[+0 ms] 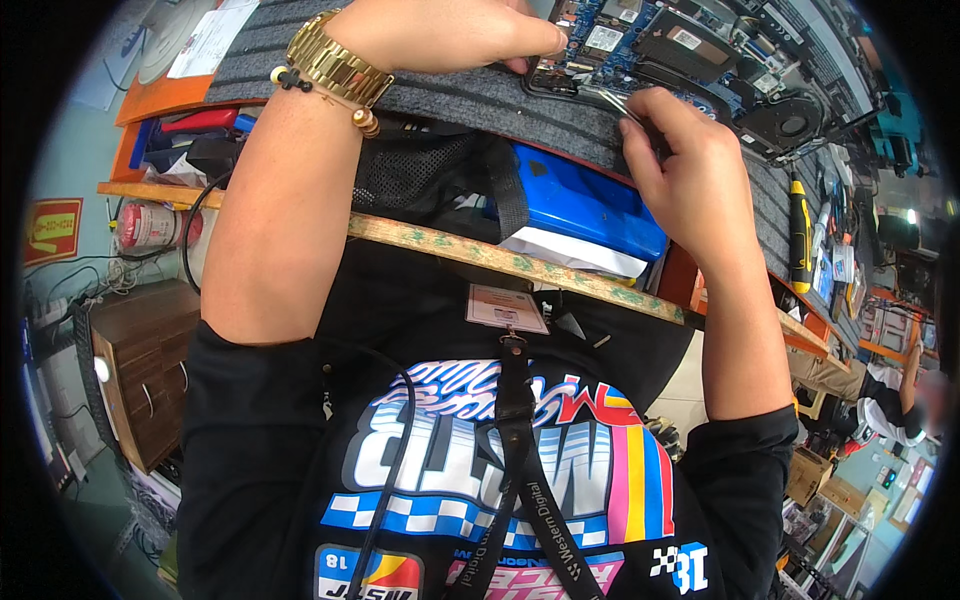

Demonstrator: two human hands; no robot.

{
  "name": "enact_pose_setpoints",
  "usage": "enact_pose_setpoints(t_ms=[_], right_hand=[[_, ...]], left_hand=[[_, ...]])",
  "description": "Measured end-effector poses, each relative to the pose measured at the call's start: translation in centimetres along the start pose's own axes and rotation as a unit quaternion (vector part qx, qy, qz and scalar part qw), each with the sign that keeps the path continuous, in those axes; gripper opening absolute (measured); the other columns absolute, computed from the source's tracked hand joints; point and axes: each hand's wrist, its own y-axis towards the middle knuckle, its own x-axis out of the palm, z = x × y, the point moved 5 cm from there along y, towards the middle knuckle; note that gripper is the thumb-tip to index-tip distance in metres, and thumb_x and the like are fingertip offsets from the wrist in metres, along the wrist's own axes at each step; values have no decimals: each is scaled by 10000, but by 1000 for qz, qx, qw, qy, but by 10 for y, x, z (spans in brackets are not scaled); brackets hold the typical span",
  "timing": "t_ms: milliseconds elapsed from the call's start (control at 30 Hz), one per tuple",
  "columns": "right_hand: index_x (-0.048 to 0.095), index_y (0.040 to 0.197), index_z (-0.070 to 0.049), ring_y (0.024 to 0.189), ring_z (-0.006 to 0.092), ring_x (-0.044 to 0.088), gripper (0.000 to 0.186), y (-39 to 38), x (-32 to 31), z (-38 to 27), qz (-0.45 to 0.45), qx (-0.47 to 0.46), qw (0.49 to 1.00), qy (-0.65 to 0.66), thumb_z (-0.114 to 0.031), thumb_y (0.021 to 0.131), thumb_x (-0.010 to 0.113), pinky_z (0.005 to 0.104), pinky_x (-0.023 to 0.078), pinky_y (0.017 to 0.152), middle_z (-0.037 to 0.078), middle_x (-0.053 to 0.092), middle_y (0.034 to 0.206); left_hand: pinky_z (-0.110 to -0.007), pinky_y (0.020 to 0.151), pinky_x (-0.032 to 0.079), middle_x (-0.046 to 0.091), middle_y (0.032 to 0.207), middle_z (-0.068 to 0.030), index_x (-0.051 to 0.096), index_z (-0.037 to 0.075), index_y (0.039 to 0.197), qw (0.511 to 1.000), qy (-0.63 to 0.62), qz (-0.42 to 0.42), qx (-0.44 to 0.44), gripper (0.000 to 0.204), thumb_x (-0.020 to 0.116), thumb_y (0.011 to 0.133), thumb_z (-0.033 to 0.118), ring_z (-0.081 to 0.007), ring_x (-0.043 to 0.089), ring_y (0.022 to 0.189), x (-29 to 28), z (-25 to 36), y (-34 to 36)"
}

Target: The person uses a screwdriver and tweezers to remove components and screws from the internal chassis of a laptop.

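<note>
An opened laptop [655, 45] lies at the top right on a grey ribbed mat [440, 105], its blue circuit board and round fan [785, 125] exposed. My left hand [450, 35] is at its left edge, the thumb reaching over the rim and fingertips partly tucked beside it; the upper part of the hand is cut off by the frame. My right hand [690, 165] is closed in a pinch around slim metal tweezers [612, 100]. Their tips point at the board's near left corner.
Below the mat, an open drawer holds a blue case [580, 200], a black mesh pouch [425, 175] and red-handled pliers [200, 121]. A yellow-and-black screwdriver [799, 235] lies at the right. A brown cabinet [145, 370] stands at the left. Another person [885, 405] is in the far right background.
</note>
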Motion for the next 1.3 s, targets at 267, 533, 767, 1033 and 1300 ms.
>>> enact_pose_setpoints(t_ms=[267,533,767,1033,1300], right_hand=[[739,1267,-196,679,280,690,391,14,12,-5,23,-10,998,53,-88,892,761,399,570,619,63,709,852],[749,1160,-185,724,272,723,305,19,13,-4,35,-67,997,35,-90,870,769,392,594,642,47,725,881],[737,1089,-148,802,304,756,239,20,19,-7,30,-31,999,12,-119,856,786,414,603,688,78,764,939],[745,1066,-137,819,309,762,221,21,28,-8,38,-7,999,-10,-147,852,801,420,607,716,90,768,908],[735,1019,-103,760,284,764,216,17,37,-5,99,-42,994,-8,-128,819,811,397,608,668,81,774,870]], left_hand=[[-294,938,591,580,1427,-152,300,-6,1634,1000,-20,-2,7,785,590,917,-141,-175,652,1170,0,-2,2],[-336,1046,556,578,1422,-162,330,-31,1603,997,-36,-17,61,753,581,903,-149,-211,606,1264,0,-4,1],[-318,946,570,623,1295,-154,436,-44,1479,997,42,-8,57,615,630,896,-83,-182,624,1136,-2,0,0],[-300,828,569,658,1204,-137,484,-32,1427,986,155,20,61,576,674,883,-12,-154,628,970,-7,2,-2],[-292,718,558,680,1178,-133,483,-35,1446,971,231,58,23,607,695,878,6,-123,628,841,-11,-1,-3]])
